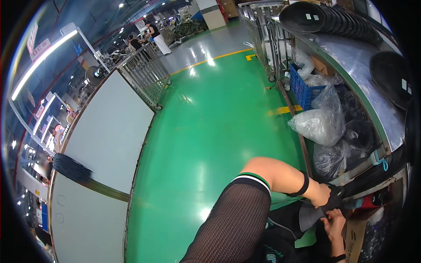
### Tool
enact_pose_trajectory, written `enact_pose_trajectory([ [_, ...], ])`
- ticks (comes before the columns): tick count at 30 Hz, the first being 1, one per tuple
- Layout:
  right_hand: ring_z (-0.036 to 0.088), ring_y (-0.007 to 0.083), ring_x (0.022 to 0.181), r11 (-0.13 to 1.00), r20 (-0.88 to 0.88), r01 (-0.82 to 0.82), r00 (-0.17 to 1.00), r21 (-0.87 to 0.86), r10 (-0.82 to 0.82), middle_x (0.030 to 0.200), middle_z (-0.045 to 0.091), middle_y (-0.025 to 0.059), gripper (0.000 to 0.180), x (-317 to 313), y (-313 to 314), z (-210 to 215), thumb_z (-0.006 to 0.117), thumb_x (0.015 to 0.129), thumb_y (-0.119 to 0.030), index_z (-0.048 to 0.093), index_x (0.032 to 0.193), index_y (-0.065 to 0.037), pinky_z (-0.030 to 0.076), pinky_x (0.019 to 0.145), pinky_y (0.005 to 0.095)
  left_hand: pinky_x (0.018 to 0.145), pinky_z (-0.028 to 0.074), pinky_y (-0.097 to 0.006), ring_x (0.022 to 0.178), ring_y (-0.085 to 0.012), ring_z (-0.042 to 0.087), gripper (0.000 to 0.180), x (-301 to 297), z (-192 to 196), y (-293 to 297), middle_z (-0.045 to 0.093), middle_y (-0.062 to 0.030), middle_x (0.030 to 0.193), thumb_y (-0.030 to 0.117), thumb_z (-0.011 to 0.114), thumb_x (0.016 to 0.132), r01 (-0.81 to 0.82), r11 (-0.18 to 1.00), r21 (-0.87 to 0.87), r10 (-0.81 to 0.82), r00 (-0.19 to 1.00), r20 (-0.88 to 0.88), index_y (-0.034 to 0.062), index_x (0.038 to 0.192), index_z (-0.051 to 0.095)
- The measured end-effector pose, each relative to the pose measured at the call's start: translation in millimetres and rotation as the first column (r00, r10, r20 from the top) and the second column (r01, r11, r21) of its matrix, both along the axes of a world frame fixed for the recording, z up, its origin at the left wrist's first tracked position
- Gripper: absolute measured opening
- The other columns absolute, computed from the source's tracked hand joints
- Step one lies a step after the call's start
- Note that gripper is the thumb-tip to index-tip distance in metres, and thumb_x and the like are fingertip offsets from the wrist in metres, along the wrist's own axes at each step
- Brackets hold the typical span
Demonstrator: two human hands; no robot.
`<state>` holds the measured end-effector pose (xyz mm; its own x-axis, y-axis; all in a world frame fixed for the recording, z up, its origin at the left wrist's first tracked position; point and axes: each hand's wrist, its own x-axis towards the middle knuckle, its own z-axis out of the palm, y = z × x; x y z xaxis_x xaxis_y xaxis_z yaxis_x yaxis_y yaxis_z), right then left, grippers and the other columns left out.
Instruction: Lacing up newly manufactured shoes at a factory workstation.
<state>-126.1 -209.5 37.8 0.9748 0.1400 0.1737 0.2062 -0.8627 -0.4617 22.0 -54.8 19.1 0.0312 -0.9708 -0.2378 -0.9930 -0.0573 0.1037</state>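
Observation:
My left hand [323,194] comes in on a forearm with a black mesh sleeve and a black wristband, and is closed over the top of a dark grey soft piece [309,215] at the lower right. My right hand [335,223] sits just below it, fingers pinching the same piece from underneath. The piece hangs over black clothing on my lap, and its exact shape is hard to make out. Both hands are close to the underside of a steel bench [372,105] on my right.
Clear plastic bags [322,122] and a blue crate [305,90] sit under the bench; stacked black round pieces [324,17] lie on top. White tables [109,131] with a black fringed bundle [72,168] stand left of the green floor [210,131]. People work far back.

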Motion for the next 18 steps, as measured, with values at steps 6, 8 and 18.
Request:
enact_pose_trajectory([
  [6, 0.051, 0.0269, 0.065, 0.999, 0.009, -0.049, 0.999, 0.012, 0.049, 0.065, 0.051, 0.0085, 0.03, -4, 16, -7, 0.085, 0.052, -0.01, 0.064, 0.072, -0.002, 0.042, 0.057, 0.0376, 0.092, 0.048, -0.037, 0.107, -0.0289, 0.062, 0.04, -1, 20, -10, 0.07, -0.0112, 0.107, 0.039, 0.074, 0.077, 0.011, 0.969, 0.246, 0.01, 0.997, -0.083, 0.0069, 0.101, 0.074],
  [8, 0.051, 0.0282, 0.069, 1.0, -0.004, -0.022, 1.0, 0.014, 0.022, 0.067, 0.053, 0.0094, 0.03, -9, 16, -10, 0.083, 0.052, -0.007, 0.066, 0.075, -0.001, 0.042, 0.06, 0.0384, 0.088, 0.049, -0.038, 0.103, -0.0279, 0.064, 0.035, 2, 19, -11, 0.071, -0.012, 0.103, 0.035, 0.074, 0.074, 0.027, 0.985, 0.169, 0.005, 0.983, -0.185, 0.0092, 0.097, 0.075],
  [18, 0.049, 0.0281, 0.073, 0.961, 0.007, 0.064, 0.998, 0.267, -0.069, 0.068, 0.055, 0.0109, 0.03, -11, -3, -33, 0.076, 0.049, 0.005, 0.067, 0.078, 0.004, 0.041, 0.063, 0.0369, 0.078, 0.052, -0.038, 0.092, -0.0285, 0.068, 0.021, -11, 7, -2, 0.072, -0.0133, 0.087, 0.02, 0.065, 0.067, -0.365, 0.931, -0.01, 0.351, 0.901, -0.255, 0.0071, 0.081, 0.075],
])
